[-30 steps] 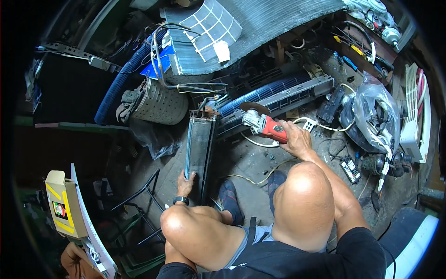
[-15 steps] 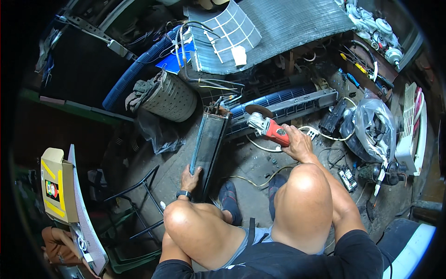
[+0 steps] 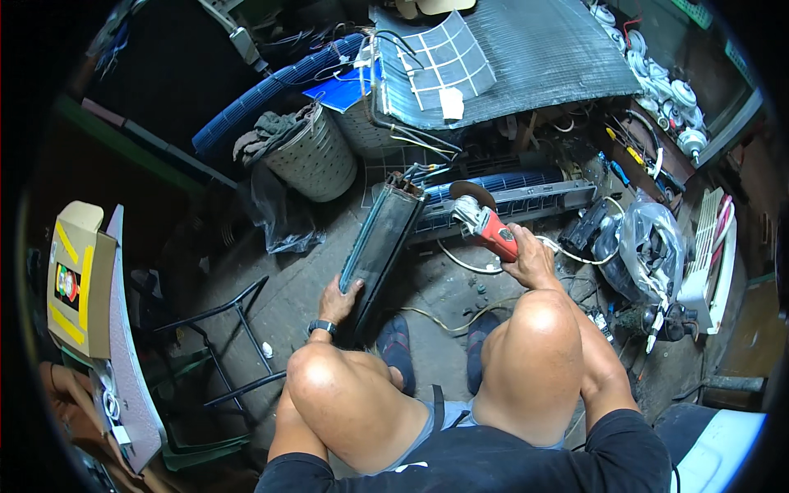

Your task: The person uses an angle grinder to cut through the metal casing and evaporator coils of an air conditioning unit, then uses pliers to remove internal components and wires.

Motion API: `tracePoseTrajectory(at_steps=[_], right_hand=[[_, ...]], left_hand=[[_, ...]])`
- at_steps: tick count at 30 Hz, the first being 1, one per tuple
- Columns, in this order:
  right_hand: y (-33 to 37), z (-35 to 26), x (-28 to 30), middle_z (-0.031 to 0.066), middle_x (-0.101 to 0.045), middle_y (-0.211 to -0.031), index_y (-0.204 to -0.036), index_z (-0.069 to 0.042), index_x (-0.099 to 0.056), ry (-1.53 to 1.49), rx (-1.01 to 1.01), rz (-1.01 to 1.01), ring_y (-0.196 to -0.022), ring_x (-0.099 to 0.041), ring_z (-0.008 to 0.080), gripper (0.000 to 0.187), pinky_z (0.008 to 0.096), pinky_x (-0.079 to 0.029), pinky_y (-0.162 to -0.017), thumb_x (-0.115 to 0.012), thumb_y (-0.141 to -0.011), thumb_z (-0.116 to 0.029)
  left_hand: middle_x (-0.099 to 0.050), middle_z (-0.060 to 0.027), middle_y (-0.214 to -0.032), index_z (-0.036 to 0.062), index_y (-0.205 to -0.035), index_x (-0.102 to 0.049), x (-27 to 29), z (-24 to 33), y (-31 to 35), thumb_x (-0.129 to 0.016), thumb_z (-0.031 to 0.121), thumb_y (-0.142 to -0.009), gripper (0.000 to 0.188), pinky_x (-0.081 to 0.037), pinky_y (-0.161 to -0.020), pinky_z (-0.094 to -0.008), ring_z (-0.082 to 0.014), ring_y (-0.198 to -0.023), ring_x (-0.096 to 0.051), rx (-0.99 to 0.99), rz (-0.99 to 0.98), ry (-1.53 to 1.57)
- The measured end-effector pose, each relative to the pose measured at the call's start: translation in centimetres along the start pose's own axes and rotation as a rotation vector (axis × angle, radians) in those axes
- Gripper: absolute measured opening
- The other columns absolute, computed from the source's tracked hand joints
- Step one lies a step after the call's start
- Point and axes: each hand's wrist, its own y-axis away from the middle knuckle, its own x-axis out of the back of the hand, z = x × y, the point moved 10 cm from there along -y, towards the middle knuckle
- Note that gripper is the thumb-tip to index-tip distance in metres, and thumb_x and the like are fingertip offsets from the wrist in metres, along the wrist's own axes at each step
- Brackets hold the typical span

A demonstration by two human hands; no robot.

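My left hand [image 3: 335, 302], with a dark watch on its wrist, grips the side edge of a long, dark finned heat-exchanger coil [image 3: 383, 242] near its lower end. The coil stands tilted between my knees, its top leaning away to the right, where copper pipe ends [image 3: 408, 179] show. My right hand [image 3: 532, 261] is wrapped round the body of a red angle grinder [image 3: 498, 237]. Its dark cutting disc [image 3: 473, 194] is close to the right of the coil's top; whether it touches, I cannot tell. My left fingers behind the coil are hidden.
Beyond the coil lie a long metal-and-blue unit [image 3: 526, 193] and a perforated basket of rags [image 3: 316, 160]. A large finned sheet [image 3: 542, 57] spans the back. A pale cable [image 3: 468, 264] crosses the floor. A clear plastic bag [image 3: 653, 246] is at right, a black metal frame [image 3: 215, 341] at left.
The whole view has shifted and turned slightly. The coil's top appears further right and leans more that way, with the grinder also a little further right. Both hands keep their holds.
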Motion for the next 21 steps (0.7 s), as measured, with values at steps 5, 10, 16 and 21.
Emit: tracePoseTrajectory(at_steps=[5, 10, 16, 21], right_hand=[[-2.6, -4.4, 1.3, 0.0123, -0.069, -0.123, -0.150, -0.015, -0.055, 0.076, 0.099, 0.073, -0.109, -0.073, 0.0397, 0.090, 0.0526, -0.061, -0.089, -0.095, -0.069, -0.021], [-4.4, -8.5, 0.5, 0.0124, -0.069, -0.123, -0.149, -0.014, -0.055, 0.175, 0.167, 0.079, -0.111, -0.074, 0.0392, 0.091, 0.0521, -0.062, -0.090, -0.095, -0.068, -0.017], [-5.1, -12.7, -1.5, 0.0121, -0.069, -0.129, -0.150, -0.017, -0.054, 0.290, 0.170, 0.048, -0.115, -0.073, 0.0400, 0.092, 0.0524, -0.061, -0.092, -0.095, -0.068, -0.014], [-5.3, -14.5, -2.6, 0.0132, -0.069, -0.132, -0.155, -0.015, -0.051, 0.332, 0.210, 0.032, -0.116, -0.072, 0.0415, 0.096, 0.0526, -0.061, -0.092, -0.092, -0.068, -0.011]], left_hand=[[-0.076, -0.0359, -0.114, 0.0003, -0.132, -0.072, 0.6, 1.1, 0.4, -0.073, 0.072, -0.095, 0.080, -0.058, -0.096, -0.0582, -0.0552, -0.112, -0.072, -0.004, 0.004, -0.006], [-0.077, -0.0347, -0.114, 0.0002, -0.124, -0.073, 1.5, 1.9, 0.7, -0.071, 0.073, -0.095, 0.079, -0.058, -0.096, -0.0595, -0.0550, -0.111, -0.072, -0.008, 0.039, 0.014], [-0.078, -0.0309, -0.122, 0.0001, -0.134, -0.071, 2.1, 1.2, 1.1, -0.071, 0.077, -0.093, 0.087, -0.059, -0.103, -0.0558, -0.0489, -0.117, -0.075, 0.005, -0.019, 0.039], [-0.079, -0.0303, -0.122, -0.0002, -0.135, -0.070, 2.9, 1.0, 1.6, -0.071, 0.076, -0.093, 0.087, -0.060, -0.102, -0.0553, -0.0486, -0.117, -0.075, 0.027, -0.064, 0.105]])
